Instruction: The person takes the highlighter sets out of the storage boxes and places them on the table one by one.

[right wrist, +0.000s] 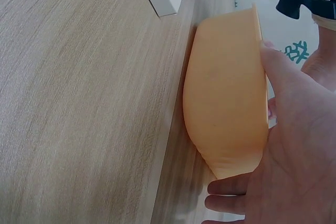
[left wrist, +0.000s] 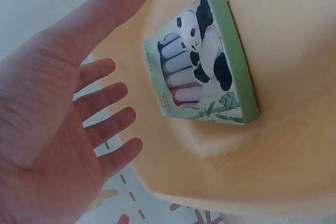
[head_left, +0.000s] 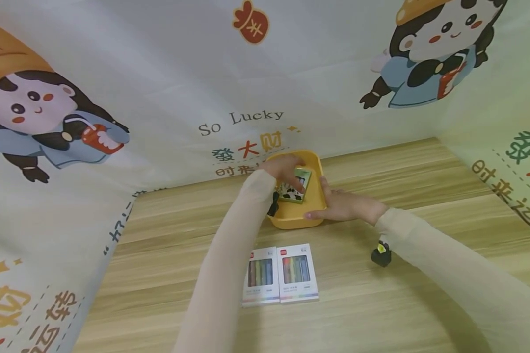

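Note:
A green box with a panda picture and a window showing several pale sticks lies in the yellow basket. My left hand reaches over the basket's left side. Its thumb and fingers are spread beside the box, and nothing is between them. At the near right corner, my right hand lies against the basket from outside. The thumb touches the rim, while the fingers extend straight along the side.
Two white boxes with coloured sticks in their windows, a left one and a right one, lie side by side in front of the basket on the wooden table. A printed cloth hangs behind the basket.

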